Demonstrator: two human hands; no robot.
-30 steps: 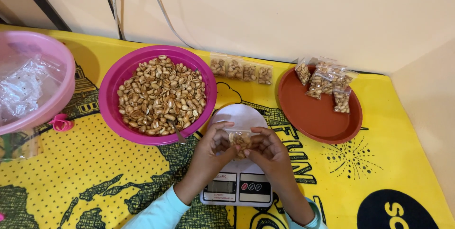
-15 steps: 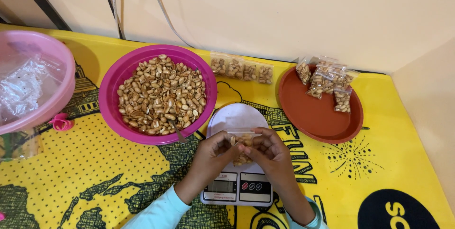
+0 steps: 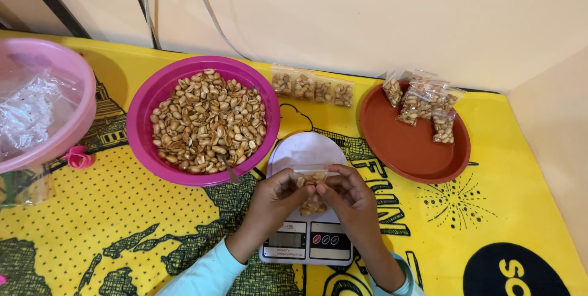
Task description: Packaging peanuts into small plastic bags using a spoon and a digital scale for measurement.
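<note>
Both your left hand (image 3: 275, 195) and your right hand (image 3: 349, 195) pinch the top of a small clear bag of peanuts (image 3: 312, 193), fingers closed on its upper edge just above the white kitchen scale (image 3: 306, 210), near the magenta bowl of peanuts (image 3: 205, 121). Judge the bag as light, thin, limp and probably slick, with loose nuts sagging to the bottom. Your best hold looks to be the empty strip at the mouth, at both corners, keeping it upright so nothing spills.
</note>
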